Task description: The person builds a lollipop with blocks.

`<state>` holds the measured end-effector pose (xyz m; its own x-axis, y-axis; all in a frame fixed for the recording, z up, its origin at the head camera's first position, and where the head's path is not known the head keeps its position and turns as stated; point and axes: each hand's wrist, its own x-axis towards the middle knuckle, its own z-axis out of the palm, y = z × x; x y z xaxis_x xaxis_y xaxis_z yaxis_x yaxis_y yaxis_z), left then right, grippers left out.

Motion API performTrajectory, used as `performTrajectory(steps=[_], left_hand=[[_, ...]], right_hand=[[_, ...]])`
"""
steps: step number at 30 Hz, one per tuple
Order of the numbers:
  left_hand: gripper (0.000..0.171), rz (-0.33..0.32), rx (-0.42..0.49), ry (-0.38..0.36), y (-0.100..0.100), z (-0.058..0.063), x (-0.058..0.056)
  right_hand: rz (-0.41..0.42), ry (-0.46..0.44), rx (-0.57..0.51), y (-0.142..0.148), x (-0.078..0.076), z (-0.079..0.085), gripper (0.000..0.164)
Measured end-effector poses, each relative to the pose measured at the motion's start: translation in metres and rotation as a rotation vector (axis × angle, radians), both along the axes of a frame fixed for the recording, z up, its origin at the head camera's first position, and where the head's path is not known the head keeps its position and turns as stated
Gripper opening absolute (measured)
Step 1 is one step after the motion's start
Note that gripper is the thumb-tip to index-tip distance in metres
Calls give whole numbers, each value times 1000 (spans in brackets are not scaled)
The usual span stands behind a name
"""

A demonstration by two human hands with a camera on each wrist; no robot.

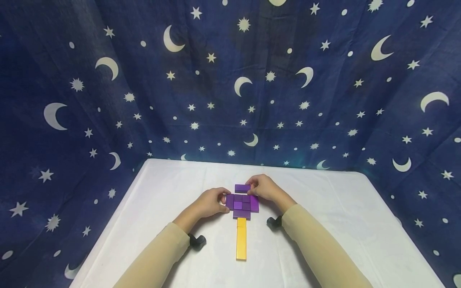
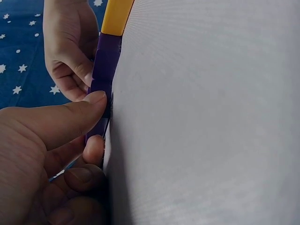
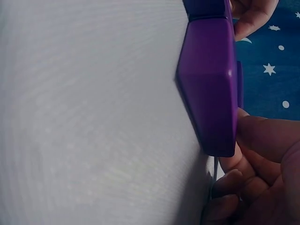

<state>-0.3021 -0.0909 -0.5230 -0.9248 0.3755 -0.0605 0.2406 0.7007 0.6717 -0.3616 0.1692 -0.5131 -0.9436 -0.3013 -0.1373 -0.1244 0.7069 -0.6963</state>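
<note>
Flat purple blocks form a compact cluster on the table, with small purple squares [image 1: 238,205] at its middle. My left hand [image 1: 209,203] holds the ends of the left purple block [image 1: 229,203] between thumb and fingers; in the left wrist view, the thumb [image 2: 86,110] presses near its edge. Across the cluster, my right hand [image 1: 265,187] pinches the right end of the upper purple block [image 1: 241,188], which sits a small gap beyond the rest. The right purple block [image 3: 211,84] lies beside that hand. Below the lower purple block [image 1: 241,215], a yellow strip [image 1: 241,243] runs toward me.
A white cloth covers the table [image 1: 317,240]. Behind and around it hangs a dark blue curtain [image 1: 223,100] with moons and stars. A black wrist device sits under each sleeve, left [image 1: 197,242] and right [image 1: 274,223].
</note>
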Motion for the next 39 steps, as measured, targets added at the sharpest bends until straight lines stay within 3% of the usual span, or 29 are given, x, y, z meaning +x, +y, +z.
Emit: performTrajectory(steps=[19,39], left_hand=[[61,1,-4,3,0,-1,0],[61,3,10,5,-1,-2,-1]], right_hand=[[-5,-14,-5,2,-3,-4,28],[-26,40,32,-2,1,-3,13]])
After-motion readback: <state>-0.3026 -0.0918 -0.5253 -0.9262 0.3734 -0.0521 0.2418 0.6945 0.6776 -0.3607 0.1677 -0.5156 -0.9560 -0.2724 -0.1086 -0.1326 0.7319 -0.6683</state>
